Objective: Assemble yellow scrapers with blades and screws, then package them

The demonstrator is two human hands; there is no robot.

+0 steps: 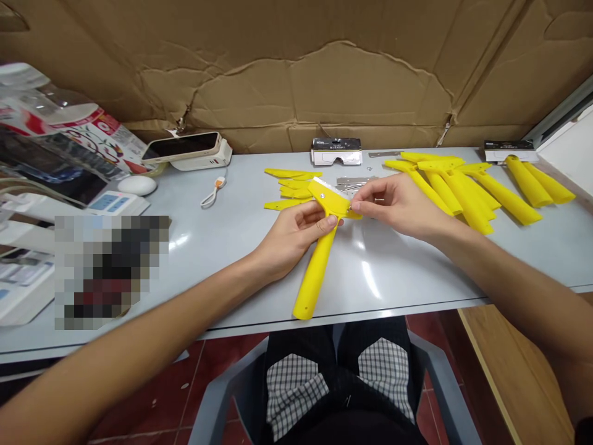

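Scraper [323, 247], yellow, handle end close to table's front edge. Left hand [296, 235] gripping its neck; right hand [393, 201] pinching tiny piece [349, 209] at head's right end, too small to identify. Room for moving: tabletop [222, 228] stretch between left hand and white cable [212, 193]. Surface: glossy pale grey; yellow handles [467, 204] at right. Behind: brown cardboard [296, 93]. Below: red tiled floor [162, 411].

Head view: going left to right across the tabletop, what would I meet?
White rounded object, short white cable, held yellow scraper, right hand, far-right pair of yellow handles.
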